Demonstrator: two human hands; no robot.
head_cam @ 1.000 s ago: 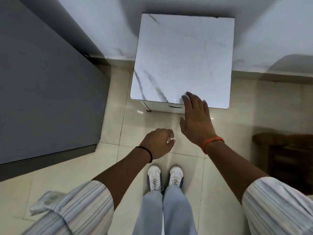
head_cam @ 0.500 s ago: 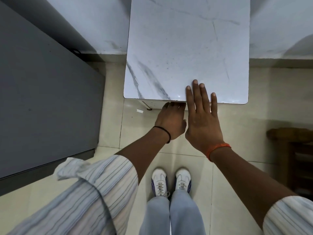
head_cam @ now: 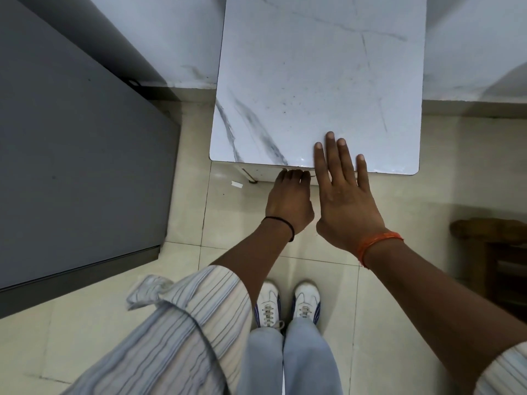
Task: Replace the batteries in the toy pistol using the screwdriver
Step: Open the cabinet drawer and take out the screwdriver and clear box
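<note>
Seen from the head camera, looking straight down, a square white table top with grey marble veining [head_cam: 299,81] stands against a pale white wall [head_cam: 176,38]. Its near edge runs across the middle of the view, and faint dark specks and scratches mark the surface.

The right hand [head_cam: 345,195], with an orange thread band [head_cam: 379,243] at the wrist, lies palm down with straight, spread fingers; the fingertips rest flat on the near edge of the table top and hold nothing.

The left hand [head_cam: 289,201], with a thin black band [head_cam: 281,223] at the wrist, reaches just under the table's near edge. Its fingers curl up against the white front panel [head_cam: 265,173] below the top. Whether they grip a handle there cannot be told, since the fingertips are hidden by the overhang.

The toy pistol, the batteries and the screwdriver are nowhere in sight.

The floor is glossy cream tile [head_cam: 114,323] with thin dark grout lines. A large flat dark grey surface [head_cam: 71,152] fills the left side. At the right edge stands a piece of dark brown wooden furniture [head_cam: 496,252]. Below the arms are striped light shirt sleeves [head_cam: 176,332], pale blue trousers [head_cam: 285,363] and white lace-up shoes [head_cam: 288,306]. A small white scrap [head_cam: 236,184] lies on the tile near the table's left corner.
</note>
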